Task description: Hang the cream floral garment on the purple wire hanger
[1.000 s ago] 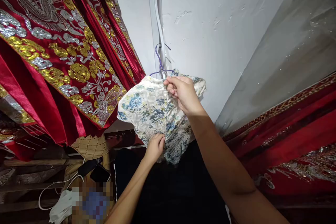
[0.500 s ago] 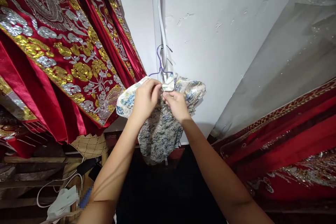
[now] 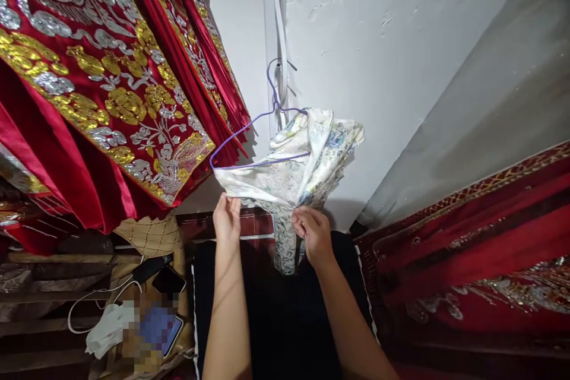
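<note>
A: Obs. 1, largest item. Red embroidered garments (image 3: 102, 101) with gold and silver flower work hang along the upper left; more red cloth (image 3: 481, 231) lies at lower right. Why do they crowd in like that?

B: They hang from above, out of frame, so the hems drop into view. The white wall (image 3: 378, 71) between them carries what the hands are on.

A: Obs. 2, the floral garment (image 3: 303, 166)?

B: Pale fabric with a blue and yellow print, draped on a purple wire hanger (image 3: 256, 130). The hanger hooks onto a white strip running down the wall, so the cloth hangs free at chest height. It has slid toward the hanger's right side; the left wire end is bare and tilts down.

A: Obs. 3, grips?

B: Left hand (image 3: 227, 219): fingers closed in a pinch on the lower left edge of the fabric, just under the bare wire. Right hand (image 3: 314, 234): closed around the bunched cloth where it narrows and drops. Both hold fabric only; neither touches the wire.

A: Small items?

B: Lower left, a phone (image 3: 169, 279), white cable (image 3: 89, 306) and crumpled white cloth (image 3: 109, 332), well apart from the hands.
</note>
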A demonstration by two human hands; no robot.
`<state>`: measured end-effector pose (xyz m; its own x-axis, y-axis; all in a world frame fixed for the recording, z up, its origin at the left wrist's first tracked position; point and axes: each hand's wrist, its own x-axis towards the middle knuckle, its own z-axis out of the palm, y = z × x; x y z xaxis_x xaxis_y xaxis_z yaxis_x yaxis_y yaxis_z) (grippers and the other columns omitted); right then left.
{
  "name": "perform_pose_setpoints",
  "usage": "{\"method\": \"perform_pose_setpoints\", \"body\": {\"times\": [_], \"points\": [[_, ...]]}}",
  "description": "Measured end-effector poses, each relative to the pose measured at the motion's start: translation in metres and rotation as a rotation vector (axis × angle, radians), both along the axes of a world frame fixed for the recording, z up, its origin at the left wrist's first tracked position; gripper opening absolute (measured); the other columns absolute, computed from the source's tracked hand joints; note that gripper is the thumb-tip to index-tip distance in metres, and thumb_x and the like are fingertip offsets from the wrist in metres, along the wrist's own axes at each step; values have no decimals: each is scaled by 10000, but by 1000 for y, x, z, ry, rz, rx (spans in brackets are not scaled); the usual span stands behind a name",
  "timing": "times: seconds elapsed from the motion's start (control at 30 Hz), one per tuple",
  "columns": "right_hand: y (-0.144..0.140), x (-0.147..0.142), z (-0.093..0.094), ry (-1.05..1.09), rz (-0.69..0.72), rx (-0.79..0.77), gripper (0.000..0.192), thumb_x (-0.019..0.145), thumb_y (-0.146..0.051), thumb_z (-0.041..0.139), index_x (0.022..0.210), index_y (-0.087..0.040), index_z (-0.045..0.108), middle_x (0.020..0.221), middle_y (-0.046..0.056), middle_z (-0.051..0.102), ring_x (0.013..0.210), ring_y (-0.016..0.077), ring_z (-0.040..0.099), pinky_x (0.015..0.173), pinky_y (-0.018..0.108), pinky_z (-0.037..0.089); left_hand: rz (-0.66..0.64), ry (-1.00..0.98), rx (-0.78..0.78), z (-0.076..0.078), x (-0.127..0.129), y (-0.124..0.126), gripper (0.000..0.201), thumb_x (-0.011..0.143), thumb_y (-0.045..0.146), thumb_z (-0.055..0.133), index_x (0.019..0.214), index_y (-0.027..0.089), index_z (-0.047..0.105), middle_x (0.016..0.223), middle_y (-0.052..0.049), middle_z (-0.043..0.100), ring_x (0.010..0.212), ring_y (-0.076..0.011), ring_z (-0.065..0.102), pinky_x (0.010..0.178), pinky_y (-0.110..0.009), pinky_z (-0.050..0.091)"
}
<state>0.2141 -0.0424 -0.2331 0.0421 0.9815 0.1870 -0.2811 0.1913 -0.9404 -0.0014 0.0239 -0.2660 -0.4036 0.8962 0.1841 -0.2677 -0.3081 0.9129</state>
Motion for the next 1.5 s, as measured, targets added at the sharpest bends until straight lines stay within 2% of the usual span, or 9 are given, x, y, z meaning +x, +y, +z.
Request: {"method": "perform_pose_setpoints", "body": {"times": [0.13, 0.3, 0.53, 0.7, 0.83, 0.97, 1.23, 1.37, 1.5], "points": [[-4, 30, -1, -247, 154, -60, 314, 838, -298, 554, 541, -197, 548, 468, -27, 380, 471, 113, 301, 506, 285, 213, -25, -97, -67, -12, 44, -20, 335, 831, 466, 729, 911, 149, 654, 840, -61, 691, 830, -177, 662, 864, -344, 531], [0, 43, 6, -544, 83, -32, 402, 940, -507, 528, 705, -200, 639, 649, 18, 554, 642, 178, 509, 607, 300, 404, -265, -89, 23, 45, 85, -51, 315, 870, 495, 693, 914, 183, 687, 898, -47, 679, 815, -176, 634, 790, -298, 516], [2, 32, 7, -119, 195, 154, 759, 918, -817, 191, 1227, -270, 616, 1138, 107, 670, 1111, 279, 630, 896, 407, 546, -376, 479, 310, 104, 120, -83, 219, 980, 381, 574, 983, 241, 741, 1048, -80, 609, 996, -223, 600, 896, -345, 492], [3, 44, 40, -357, 442, 235, 465, 805, -411, 766, 1230, -269, 641, 983, 39, 684, 873, 224, 669, 745, 330, 545, -381, 601, 172, 98, 98, -69, 344, 990, 535, 487, 1073, 258, 673, 1201, -86, 544, 1089, -227, 555, 877, -335, 500], [16, 56, 74, -576, 105, 573, 180, 797, -115, 667, 885, -246, 753, 814, 13, 670, 724, 176, 625, 656, 296, 497, -736, 742, 20, 73, 78, -77, 483, 1010, 597, 362, 1330, 258, 492, 980, -41, 630, 885, -203, 588, 817, -328, 495], [55, 63, 89, -635, -253, 737, 287, 776, -119, 633, 996, -251, 761, 956, 51, 708, 888, 234, 665, 793, 360, 534, -657, 1086, 23, 57, 53, -82, 363, 961, 550, 517, 1013, 218, 653, 867, -27, 648, 831, -203, 589, 810, -292, 432], [142, 59, 69, -792, -32, 429, 307, 899, -383, 580, 1053, -173, 743, 991, 66, 751, 920, 265, 668, 786, 349, 508, -573, 1448, -183, 93, -12, -65, 484, 926, 591, 519, 672, 186, 595, 615, -5, 541, 560, -143, 445, 559, -277, 265], [134, 71, 74, -811, -107, 396, 336, 870, -474, 644, 836, -154, 740, 794, 38, 700, 750, 215, 610, 647, 289, 425, -450, 1627, -249, 104, -48, -48, 315, 940, 418, 520, 748, 192, 627, 754, -65, 633, 670, -204, 564, 657, -308, 388], [116, 82, 88, -859, -77, 382, 323, 858, -469, 669, 817, -157, 741, 738, 23, 665, 682, 185, 568, 599, 276, 381, -302, 1595, 52, 123, -62, -25, 228, 953, 318, 466, 833, 191, 613, 1071, -114, 603, 984, -259, 600, 905, -372, 465]]}}
